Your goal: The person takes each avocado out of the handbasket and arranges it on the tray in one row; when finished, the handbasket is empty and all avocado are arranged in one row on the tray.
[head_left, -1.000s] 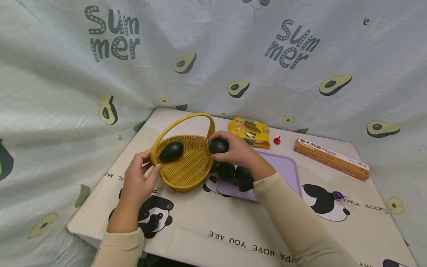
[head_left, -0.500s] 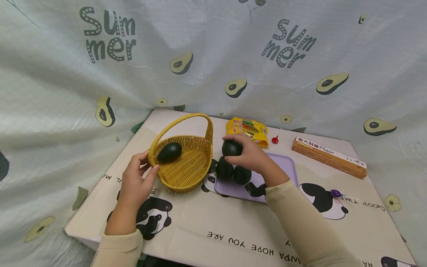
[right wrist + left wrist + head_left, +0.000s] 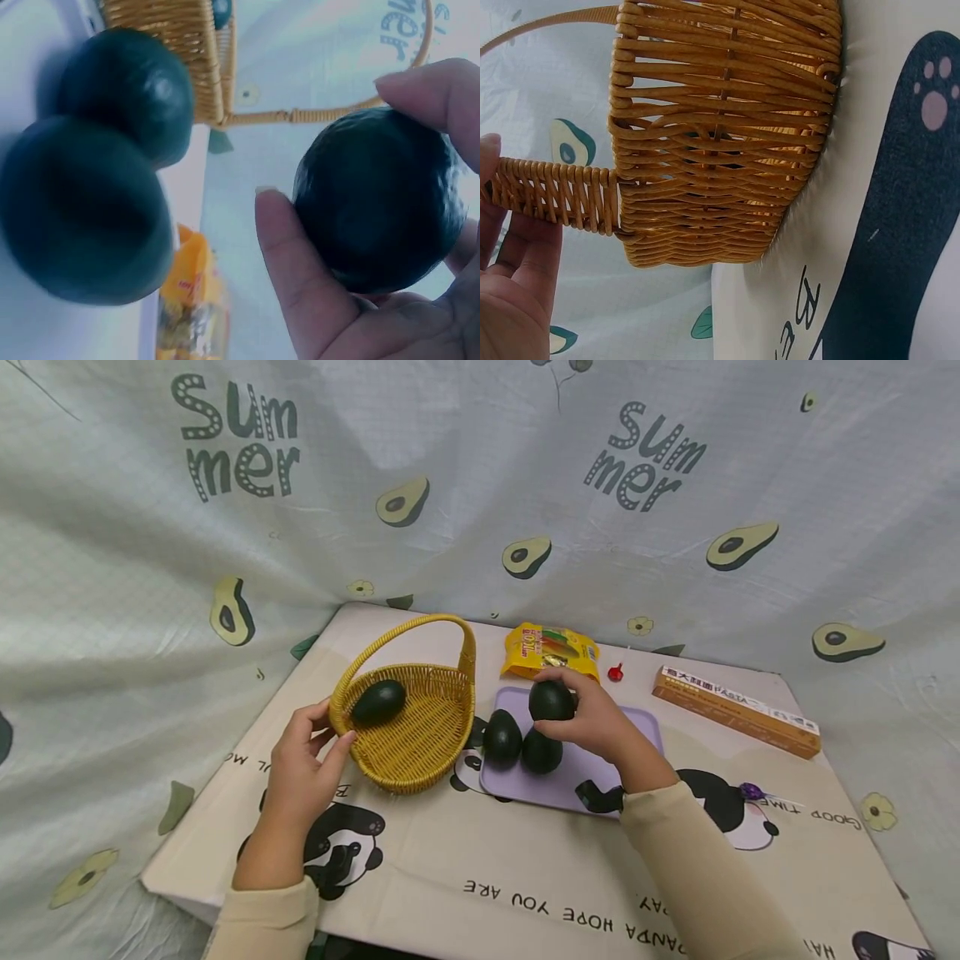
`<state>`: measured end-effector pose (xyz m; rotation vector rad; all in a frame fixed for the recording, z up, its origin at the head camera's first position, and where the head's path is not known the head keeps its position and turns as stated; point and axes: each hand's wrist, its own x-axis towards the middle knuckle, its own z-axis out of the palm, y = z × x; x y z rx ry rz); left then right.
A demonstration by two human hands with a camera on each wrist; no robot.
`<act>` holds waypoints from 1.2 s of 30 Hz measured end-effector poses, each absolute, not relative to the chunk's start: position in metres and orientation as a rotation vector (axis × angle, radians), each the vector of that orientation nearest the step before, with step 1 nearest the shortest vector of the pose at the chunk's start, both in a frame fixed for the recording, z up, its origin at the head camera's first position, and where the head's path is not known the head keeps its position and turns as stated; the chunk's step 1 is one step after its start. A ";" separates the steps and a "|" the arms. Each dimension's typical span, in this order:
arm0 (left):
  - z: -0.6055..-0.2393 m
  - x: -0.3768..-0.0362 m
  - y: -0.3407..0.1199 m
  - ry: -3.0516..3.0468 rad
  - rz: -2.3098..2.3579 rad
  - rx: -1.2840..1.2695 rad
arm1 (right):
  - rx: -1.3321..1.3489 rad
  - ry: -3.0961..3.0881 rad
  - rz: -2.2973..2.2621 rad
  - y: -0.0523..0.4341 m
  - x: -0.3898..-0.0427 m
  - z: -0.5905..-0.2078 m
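Note:
My left hand (image 3: pixel 303 764) grips the lower end of the arched handle of a yellow wicker basket (image 3: pixel 408 768); in the left wrist view its fingers (image 3: pixel 532 255) wrap that woven handle (image 3: pixel 555 195). One dark green avocado (image 3: pixel 378 702) lies inside, against the basket's left wall. Above the lilac tray (image 3: pixel 517 789), my right hand (image 3: pixel 592 718) holds a second avocado (image 3: pixel 551 702) between thumb and fingers, seen close in the right wrist view (image 3: pixel 379 199). Two more avocados, a left one (image 3: pixel 502 739) and a right one (image 3: pixel 542 753), rest side by side on the tray's left part.
Behind the tray lies a yellow food packet (image 3: pixel 551 650), with a small red lollipop (image 3: pixel 616 672) beside it. A long pasta box (image 3: pixel 735 710) lies at the back right. A purple lollipop (image 3: pixel 752 792) is right of the tray. A printed curtain (image 3: pixel 465 460) hangs behind the table.
My right hand has moved right with its avocado, from the basket's right rim to over the tray. The left hand keeps its grip on the handle.

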<state>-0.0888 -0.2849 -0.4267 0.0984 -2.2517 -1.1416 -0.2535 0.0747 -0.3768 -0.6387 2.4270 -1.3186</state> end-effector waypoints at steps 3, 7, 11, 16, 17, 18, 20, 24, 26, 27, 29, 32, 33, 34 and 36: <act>-0.426 -0.089 -0.285 -2.250 -1.142 0.095 | -0.607 2.443 -1.324 0.083 -0.253 -0.383; -0.426 -0.089 -0.284 -2.250 -1.148 0.098 | -0.532 2.459 -1.338 0.095 -0.252 -0.394; -0.425 -0.089 -0.284 -2.248 -1.162 0.099 | -0.475 2.486 -1.303 0.107 -0.252 -0.405; -0.426 -0.089 -0.286 -2.242 -1.164 0.092 | -0.434 2.534 -1.239 0.118 -0.252 -0.415; -0.426 -0.089 -0.286 -2.240 -1.165 0.088 | -0.430 2.539 -1.238 0.120 -0.251 -0.417; -0.426 -0.089 -0.286 -2.237 -1.165 0.083 | -0.424 2.545 -1.238 0.121 -0.251 -0.418; -0.426 -0.089 -0.287 -2.234 -1.165 0.075 | -0.424 2.557 -1.236 0.123 -0.252 -0.420; -0.427 -0.089 -0.287 -2.235 -1.166 0.073 | -0.384 2.559 -1.222 0.127 -0.252 -0.424; -0.427 -0.089 -0.286 -2.239 -1.168 0.075 | -0.373 2.549 -1.222 0.129 -0.252 -0.425; -0.427 -0.089 -0.286 -2.239 -1.169 0.075 | -0.365 2.541 -1.224 0.130 -0.251 -0.426; -0.428 -0.089 -0.286 -2.240 -1.173 0.075 | -0.378 2.531 -1.231 0.132 -0.250 -0.428; -0.428 -0.089 -0.286 -2.236 -1.176 0.073 | -0.401 2.537 -1.237 0.134 -0.249 -0.432; -0.428 -0.089 -0.286 -2.234 -1.175 0.072 | -0.413 2.538 -1.233 0.135 -0.249 -0.433; -0.428 -0.090 -0.286 -2.234 -1.174 0.071 | -0.420 2.541 -1.229 0.136 -0.249 -0.434; -0.429 -0.090 -0.286 -2.233 -1.173 0.069 | -0.421 2.542 -1.218 0.137 -0.249 -0.437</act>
